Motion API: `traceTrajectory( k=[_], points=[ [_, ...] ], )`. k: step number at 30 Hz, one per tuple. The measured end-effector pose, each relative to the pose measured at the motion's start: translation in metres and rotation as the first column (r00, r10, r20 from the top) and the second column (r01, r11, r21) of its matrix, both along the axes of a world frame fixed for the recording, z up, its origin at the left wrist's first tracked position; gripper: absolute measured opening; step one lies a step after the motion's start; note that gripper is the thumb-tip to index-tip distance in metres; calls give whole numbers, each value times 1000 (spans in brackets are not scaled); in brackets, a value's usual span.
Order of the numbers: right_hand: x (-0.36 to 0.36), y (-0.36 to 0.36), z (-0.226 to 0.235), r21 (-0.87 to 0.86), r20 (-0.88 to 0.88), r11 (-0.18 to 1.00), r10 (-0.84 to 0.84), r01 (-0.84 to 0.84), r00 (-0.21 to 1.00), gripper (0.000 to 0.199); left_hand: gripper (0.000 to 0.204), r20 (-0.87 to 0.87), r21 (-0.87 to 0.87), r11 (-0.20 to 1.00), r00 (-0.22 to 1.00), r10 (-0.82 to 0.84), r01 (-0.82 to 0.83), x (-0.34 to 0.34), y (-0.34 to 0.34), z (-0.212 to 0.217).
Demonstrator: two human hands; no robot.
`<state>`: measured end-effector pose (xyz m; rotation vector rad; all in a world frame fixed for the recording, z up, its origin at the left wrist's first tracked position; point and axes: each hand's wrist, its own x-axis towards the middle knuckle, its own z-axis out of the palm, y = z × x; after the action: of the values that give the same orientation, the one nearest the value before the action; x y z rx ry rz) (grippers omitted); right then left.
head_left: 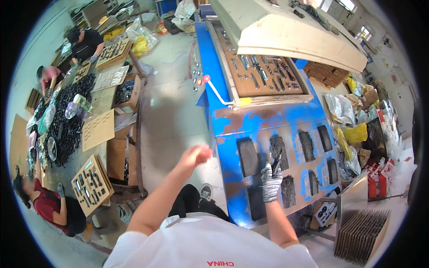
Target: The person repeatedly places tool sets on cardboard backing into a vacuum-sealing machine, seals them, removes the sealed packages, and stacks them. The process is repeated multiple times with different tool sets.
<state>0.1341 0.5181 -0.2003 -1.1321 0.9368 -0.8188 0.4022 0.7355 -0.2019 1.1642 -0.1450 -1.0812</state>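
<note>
My right hand (271, 182), in a grey knitted glove, is closed on a slim black tool (277, 161) that points up and away; its exact kind is too small to tell. That hand is over the worn blue machine bed (237, 123), among several dark rectangular pads (248, 157). To the left of the bed, my bare left hand (196, 155) is in the air with its fingers curled in and slightly blurred; nothing shows in it. Beyond the pads, a framed tray (250, 91) holds a brown board with metal and black parts, under a raised cream cover (286, 38).
A lever with a red knob (206, 78) stands at the bed's left edge. Across the aisle, people sit at a long table (103, 100) heaped with black parts (67, 120). Stacked boards (362, 234) stand at lower right. Bags (355, 133) and boxes lie beyond the machine.
</note>
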Motion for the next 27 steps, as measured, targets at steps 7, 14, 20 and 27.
traceTrajectory(
  k=[7,14,20,27],
  points=[
    [93,-50,14,97,-12,987,-127,127,992,24,48,-76,-236,800,831,551,-551,160,-233,76],
    [222,-169,-22,64,-130,940,-326,336,937,28,44,-37,-381,888,964,264,-257,241,-234,129],
    [256,-228,-34,249,76,870,-456,426,887,26,57,-16,-5,999,998,-53,53,288,-268,57],
    [226,-199,-10,291,33,845,-477,448,878,21,44,-507,-348,931,812,-289,114,290,-346,29]
  ],
)
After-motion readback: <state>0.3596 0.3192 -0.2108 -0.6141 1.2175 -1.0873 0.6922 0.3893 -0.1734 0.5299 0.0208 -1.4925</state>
